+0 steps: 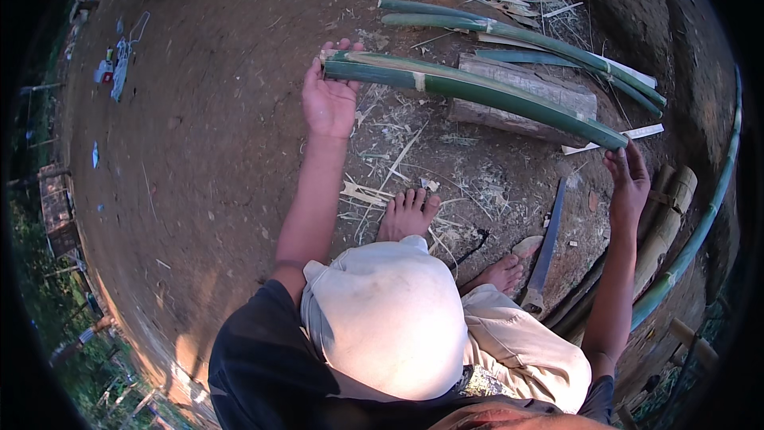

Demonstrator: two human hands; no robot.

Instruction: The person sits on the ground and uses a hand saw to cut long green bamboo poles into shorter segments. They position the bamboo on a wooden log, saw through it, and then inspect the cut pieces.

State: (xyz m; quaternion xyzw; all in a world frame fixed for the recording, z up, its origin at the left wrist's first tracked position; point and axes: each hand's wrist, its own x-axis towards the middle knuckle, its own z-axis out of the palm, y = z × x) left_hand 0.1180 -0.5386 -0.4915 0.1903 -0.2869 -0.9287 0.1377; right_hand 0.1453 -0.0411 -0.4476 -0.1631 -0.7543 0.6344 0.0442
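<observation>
A wide floor of packed brown earth (207, 135) is seen, strewn with pale bamboo shavings and dry splinters near the work area. Across it, a long split length of green bamboo (477, 89) is held clear of the ground, level and slightly bowed, spanning between both hands. Its skin is glossy dark green with a pale node ring; the cut face at the left end shows cream-coloured flesh.

The left hand (328, 99) is closed around the left end, thumb over the top. The right hand (629, 179) is placed at the far right end, fingers curled beneath the tip; a firm clasp there cannot be confirmed.

Beneath the held piece, a weathered grey wooden block (533, 99) is laid as a rest. Beyond it, two further green bamboo strips (549, 44) lie on the ground, well apart from the hands. At the right, dry tan bamboo poles (664, 227) are stacked, with a curved green pole beside them.

A long-bladed knife (547, 243) lies on the earth between the right foot and the stack, untouched.

It is judged that the strip is best handled with both ends supported evenly, fingers kept off the sharp split edges, and the piece lowered squarely onto the block.
</observation>
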